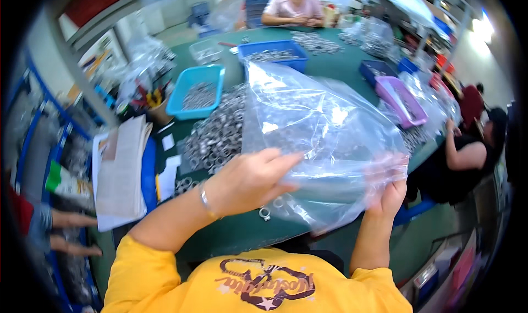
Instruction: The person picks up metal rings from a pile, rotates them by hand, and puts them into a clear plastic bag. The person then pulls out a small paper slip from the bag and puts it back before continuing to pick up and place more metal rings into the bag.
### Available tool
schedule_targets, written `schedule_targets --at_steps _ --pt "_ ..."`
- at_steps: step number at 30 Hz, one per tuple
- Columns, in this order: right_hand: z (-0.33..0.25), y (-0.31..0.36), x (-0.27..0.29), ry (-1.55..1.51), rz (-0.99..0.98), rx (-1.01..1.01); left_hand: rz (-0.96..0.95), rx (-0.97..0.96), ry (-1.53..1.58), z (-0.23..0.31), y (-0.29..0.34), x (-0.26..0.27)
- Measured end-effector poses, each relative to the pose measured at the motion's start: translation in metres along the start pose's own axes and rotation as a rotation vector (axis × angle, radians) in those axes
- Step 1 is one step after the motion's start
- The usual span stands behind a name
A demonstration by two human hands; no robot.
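A large clear plastic bag (324, 120) is spread in front of me above the table. My right hand (388, 184) grips its gathered right edge, the fingers seen partly through the film. At the bag's lower left, my left hand (250, 175) has its fingers bent and closed on the film; the fingertips are slightly blurred. A bracelet circles my left wrist. Beyond that hand lies a big heap of metal rings (220, 131), partly covered by the bag. One loose metal ring (264, 213) rests on the green table near its front edge.
A turquoise tray (172, 107) and a blue bin (301, 64) hold small metal parts. Papers (124, 170) lie at left. A purple tray (421, 118) is on the right. One person (291, 8) sits across the table, another (467, 153) at right.
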State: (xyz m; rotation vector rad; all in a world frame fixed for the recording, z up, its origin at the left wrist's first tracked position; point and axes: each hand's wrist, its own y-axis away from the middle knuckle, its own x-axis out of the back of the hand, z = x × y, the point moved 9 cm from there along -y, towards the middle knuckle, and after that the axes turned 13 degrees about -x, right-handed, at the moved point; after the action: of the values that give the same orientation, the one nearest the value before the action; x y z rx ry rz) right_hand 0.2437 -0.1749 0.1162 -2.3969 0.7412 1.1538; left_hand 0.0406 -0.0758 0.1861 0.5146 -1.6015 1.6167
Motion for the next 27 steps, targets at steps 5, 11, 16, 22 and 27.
schedule_targets --at_steps 5,11,16,22,27 --pt "0.011 0.038 -0.014 0.059 -0.302 -0.124 0.515 0.621 0.929 -0.039 0.041 -0.007" --pt "0.050 0.066 -0.029 0.986 -0.799 -0.324 1.005 0.769 1.157 -0.043 0.062 0.010" --pt "-0.004 0.058 0.006 -0.158 -0.486 -0.115 -0.574 0.216 0.871 -0.001 0.037 -0.008" --pt "0.013 0.076 0.042 0.132 -0.381 -0.397 0.161 0.163 1.628 -0.023 0.053 -0.013" --pt "-0.022 0.042 0.043 0.420 0.089 -0.207 0.061 0.733 0.528 -0.073 0.034 -0.043"
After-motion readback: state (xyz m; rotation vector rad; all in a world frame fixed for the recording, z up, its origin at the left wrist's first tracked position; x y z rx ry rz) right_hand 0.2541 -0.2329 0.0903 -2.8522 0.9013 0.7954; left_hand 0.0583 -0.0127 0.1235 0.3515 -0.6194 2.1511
